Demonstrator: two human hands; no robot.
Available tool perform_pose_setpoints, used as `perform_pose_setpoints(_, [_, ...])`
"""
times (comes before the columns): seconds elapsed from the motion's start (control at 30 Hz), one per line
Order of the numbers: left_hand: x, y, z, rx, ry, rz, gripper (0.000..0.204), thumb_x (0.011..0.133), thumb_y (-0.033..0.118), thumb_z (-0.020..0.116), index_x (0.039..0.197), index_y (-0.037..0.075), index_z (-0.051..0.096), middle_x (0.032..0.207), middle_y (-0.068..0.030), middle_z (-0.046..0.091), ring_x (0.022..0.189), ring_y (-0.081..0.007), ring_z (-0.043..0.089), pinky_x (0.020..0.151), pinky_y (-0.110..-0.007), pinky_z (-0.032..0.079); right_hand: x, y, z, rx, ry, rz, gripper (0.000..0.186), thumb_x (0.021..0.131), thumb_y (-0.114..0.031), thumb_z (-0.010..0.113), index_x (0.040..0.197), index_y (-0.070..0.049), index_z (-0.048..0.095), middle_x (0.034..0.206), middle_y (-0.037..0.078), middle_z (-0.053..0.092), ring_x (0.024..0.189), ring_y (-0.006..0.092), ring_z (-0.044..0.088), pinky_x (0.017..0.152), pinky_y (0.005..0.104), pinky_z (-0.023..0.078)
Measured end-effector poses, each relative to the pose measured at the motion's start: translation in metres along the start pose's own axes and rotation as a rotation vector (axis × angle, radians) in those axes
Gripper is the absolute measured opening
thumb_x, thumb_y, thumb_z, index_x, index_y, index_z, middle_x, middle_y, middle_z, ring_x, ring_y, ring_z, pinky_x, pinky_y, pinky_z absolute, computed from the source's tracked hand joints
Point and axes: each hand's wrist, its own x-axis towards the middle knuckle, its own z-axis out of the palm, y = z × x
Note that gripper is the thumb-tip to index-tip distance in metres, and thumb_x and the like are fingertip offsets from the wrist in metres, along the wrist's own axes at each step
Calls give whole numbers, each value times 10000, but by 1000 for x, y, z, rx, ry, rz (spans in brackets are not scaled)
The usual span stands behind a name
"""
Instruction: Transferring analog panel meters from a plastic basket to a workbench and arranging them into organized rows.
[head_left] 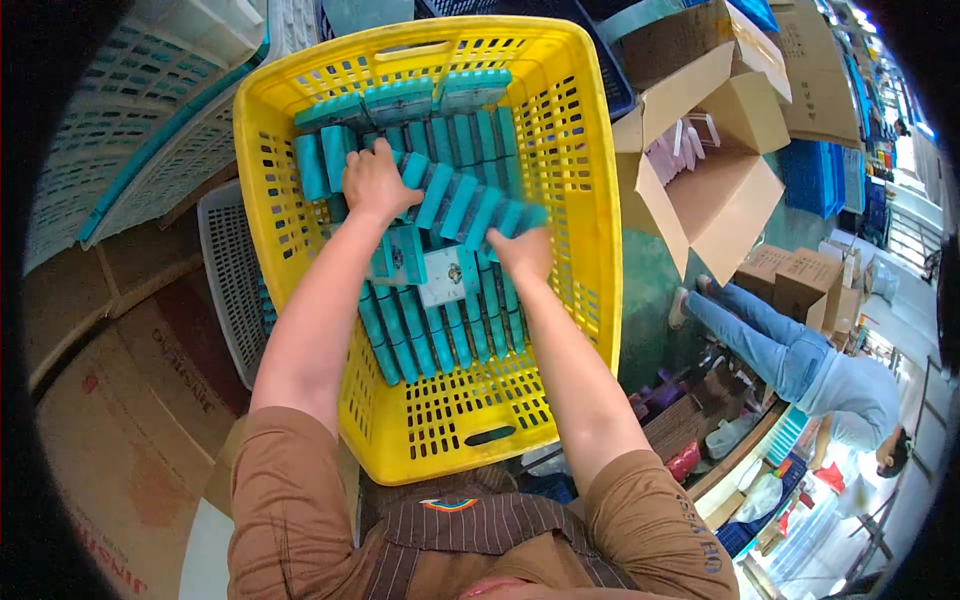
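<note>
Blocks [472,208], teal, slab-like and flat-sided, are forming a slanting row between the hands, inside a yellow perforated plastic crate [375,450]. The left hand [378,183] is grasping the row's upper end, fingers curling and thumb spreading; the right hand [523,252] is gripping its lower end, thumb showing on the near side. Below the hands, a pale square plate [443,277] with a small dark, irregular mark at its middle is lying over long, narrow teal strips [440,335] standing in close ranks. Right of the right hand, a brown cardboard box [735,205] is gaping, its smooth flaps splaying.

The right hand's other fingers are hiding behind the blocks; the row's right end is blurring. The left forearm is covering part of the contents, and the mark's nature is remaining unclear.
</note>
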Motion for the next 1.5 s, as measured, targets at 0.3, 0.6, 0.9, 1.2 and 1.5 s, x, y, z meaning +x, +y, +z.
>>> perform_pose_setpoints(0.3, [-5,-1,10,-239,-72,-29,924,539,388,859,1204,-18,365,1014,-236,645,900,-364,656,716,-454,549,3,30,23,60,135,138,661,626,-386,814,1134,-14,612,1119,181,660,1025,318,642,892,403,494])
perform_pose_setpoints(0.6, [-134,-8,-35,-415,260,35,867,570,384,824,1258,76,394,1083,-188,615,990,-385,611,828,-468,492,-147,21,-40,321,298,42,835,629,-408,792,1242,-3,396,1016,242,645,938,428,629,841,475,490])
perform_pose_setpoints(0.9, [-292,37,-122,-592,431,471,828,603,262,854,1290,78,430,1202,-162,545,1137,-354,533,931,-440,427,-321,75,-138,527,646,69,902,640,-335,793,1339,-18,319,977,254,636,854,429,637,756,489,511])
perform_pose_setpoints(1.2, [-404,176,-124,-719,194,1283,842,599,224,872,1296,66,428,1216,-158,538,1127,-359,537,945,-428,433,-496,147,-176,699,1345,476,912,609,-208,802,1366,-45,319,1040,201,624,940,371,646,819,417,514])
perform_pose_setpoints(1.5, [-583,188,-119,-558,-492,2022,805,587,223,854,1264,37,462,1162,-168,547,1079,-335,562,925,-404,449,-651,95,-75,694,1794,1362,852,655,-332,814,1306,-23,360,1020,246,635,920,408,648,788,459,518])
